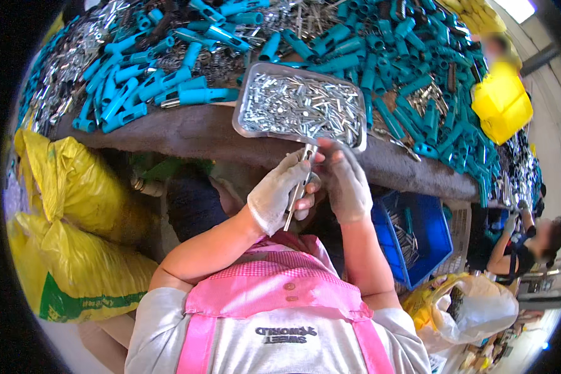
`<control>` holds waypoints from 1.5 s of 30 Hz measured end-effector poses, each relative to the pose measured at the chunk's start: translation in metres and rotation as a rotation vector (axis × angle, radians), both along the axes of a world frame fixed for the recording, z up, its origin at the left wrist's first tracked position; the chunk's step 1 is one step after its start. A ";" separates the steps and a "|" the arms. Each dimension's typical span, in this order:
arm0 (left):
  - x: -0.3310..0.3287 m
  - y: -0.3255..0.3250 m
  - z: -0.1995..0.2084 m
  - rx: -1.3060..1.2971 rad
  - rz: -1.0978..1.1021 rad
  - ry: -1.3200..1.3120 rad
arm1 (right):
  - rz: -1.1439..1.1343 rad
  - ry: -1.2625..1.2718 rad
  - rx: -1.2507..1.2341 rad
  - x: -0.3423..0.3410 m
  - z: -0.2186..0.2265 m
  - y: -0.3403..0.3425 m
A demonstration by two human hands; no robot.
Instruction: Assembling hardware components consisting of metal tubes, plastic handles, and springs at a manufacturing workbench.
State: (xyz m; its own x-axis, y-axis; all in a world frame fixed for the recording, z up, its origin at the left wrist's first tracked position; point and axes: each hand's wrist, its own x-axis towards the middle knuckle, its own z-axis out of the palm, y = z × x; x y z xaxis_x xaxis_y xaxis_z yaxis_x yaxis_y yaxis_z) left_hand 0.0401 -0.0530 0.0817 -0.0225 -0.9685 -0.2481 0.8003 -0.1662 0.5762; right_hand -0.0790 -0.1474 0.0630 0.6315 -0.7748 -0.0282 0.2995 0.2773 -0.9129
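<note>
My left hand (277,194), in a whitish glove with bare fingertips, is closed around a slim silver metal shaft (291,210). The shaft tilts, its thin lower end sticking out below the fingers and its wider slotted upper end near the tray. My right hand (349,187), gloved the same way, is at that upper end with its fingertips drawn together and slightly blurred. What they pinch, if anything, is too small to make out. Just beyond both hands stands a clear plastic tray (237,118) full of short silver metal pins (299,103).
Teal plastic handles (187,93) and loose metal parts heap over the cloth-covered table (187,128). Yellow sacks (93,262) stand left; a blue crate (433,240) and an open sack (480,308) stand right. A yellow container (502,109) and another person (517,249) are farther right.
</note>
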 end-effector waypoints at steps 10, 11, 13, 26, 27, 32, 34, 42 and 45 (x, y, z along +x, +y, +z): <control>-0.022 -0.010 -0.012 0.158 -0.230 -0.178 | -0.206 -0.059 0.199 -0.036 -0.031 -0.005; -0.023 -0.010 -0.019 0.203 -0.216 -0.123 | -0.171 0.062 -0.006 -0.048 -0.042 -0.007; -0.025 -0.007 -0.030 0.254 -0.210 -0.046 | -0.311 0.292 -0.338 -0.083 -0.049 -0.011; -0.042 -0.014 -0.089 0.411 -0.306 0.010 | -0.384 1.436 -0.103 -0.360 -0.262 -0.130; -0.042 -0.013 -0.090 0.417 -0.299 0.008 | -0.394 1.435 -0.144 -0.350 -0.259 -0.132; -0.045 -0.029 -0.097 0.464 -0.341 -0.054 | -0.112 1.803 -0.189 -0.391 -0.380 -0.199; -0.048 -0.028 -0.099 0.498 -0.306 -0.053 | -0.028 1.807 -0.176 -0.368 -0.383 -0.207; -0.052 -0.031 -0.103 0.560 -0.265 -0.074 | -0.141 1.783 0.062 -0.350 -0.379 -0.209; -0.054 -0.040 -0.106 0.520 -0.315 -0.062 | 0.260 1.847 -0.344 -0.397 -0.421 -0.211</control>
